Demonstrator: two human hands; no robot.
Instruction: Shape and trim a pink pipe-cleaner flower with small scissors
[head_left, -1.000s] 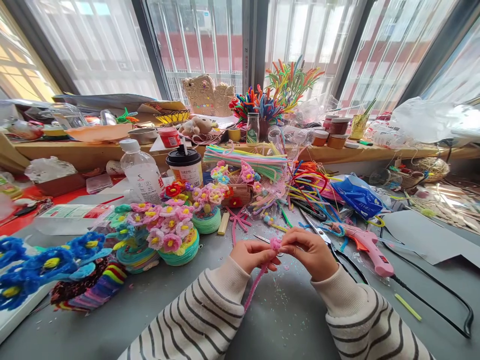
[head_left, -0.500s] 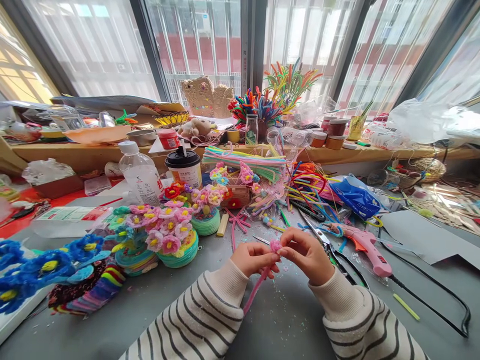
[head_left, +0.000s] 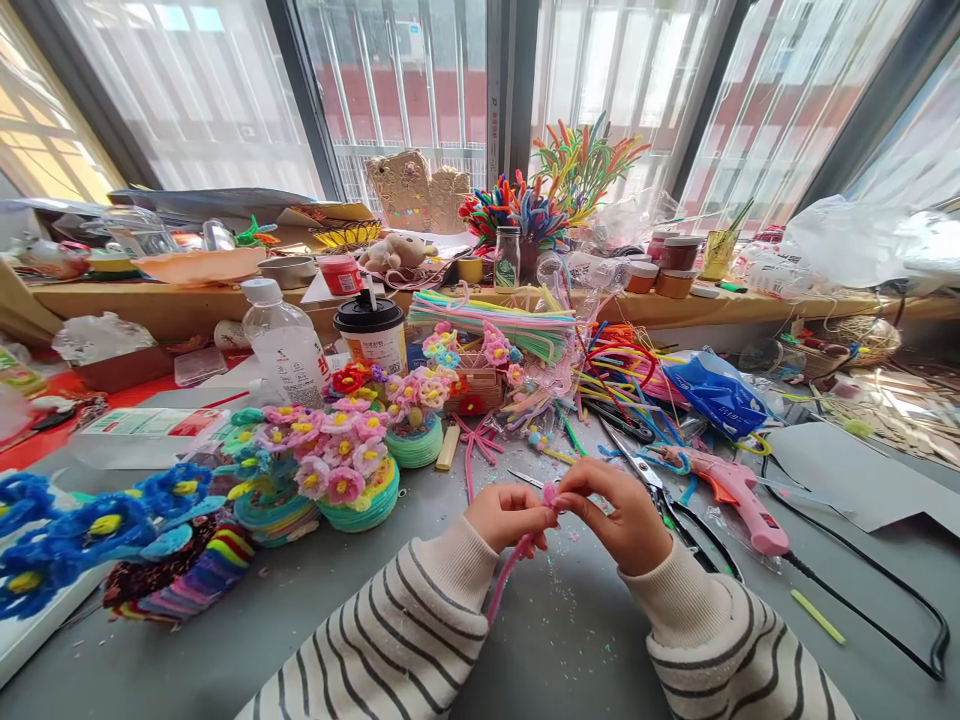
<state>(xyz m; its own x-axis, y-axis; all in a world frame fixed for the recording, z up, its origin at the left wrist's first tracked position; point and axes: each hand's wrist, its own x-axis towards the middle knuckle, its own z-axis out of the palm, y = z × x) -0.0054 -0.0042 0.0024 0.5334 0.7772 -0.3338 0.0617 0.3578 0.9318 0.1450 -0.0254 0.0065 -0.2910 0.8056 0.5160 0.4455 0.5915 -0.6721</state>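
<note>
Between my two hands is a pink pipe cleaner (head_left: 508, 577), its upper end bent into a small bunched loop and its tail hanging down toward my left sleeve. My left hand (head_left: 512, 518) pinches it just below the loop, thumb against fingers. From the other side, my right hand (head_left: 616, 512) grips the loop between thumb and fingertips. The fingers cover part of the bend. Just beyond my hands lie scissors (head_left: 649, 474) with dark handles, partly hidden by my right hand, and more pink pipe cleaners (head_left: 478, 440).
To the left stand pots of pipe-cleaner flowers (head_left: 343, 485) and a blue flower piece (head_left: 105, 525). A pink glue gun (head_left: 739, 490) with a black cord lies right. Behind are a water bottle (head_left: 281, 345), a lidded cup (head_left: 370, 335) and a heap of pipe cleaners (head_left: 495, 320).
The pink loop has turned slightly between my fingers and looks narrower. Both hands stay in nearly the same place, and the whole view has shifted a little.
</note>
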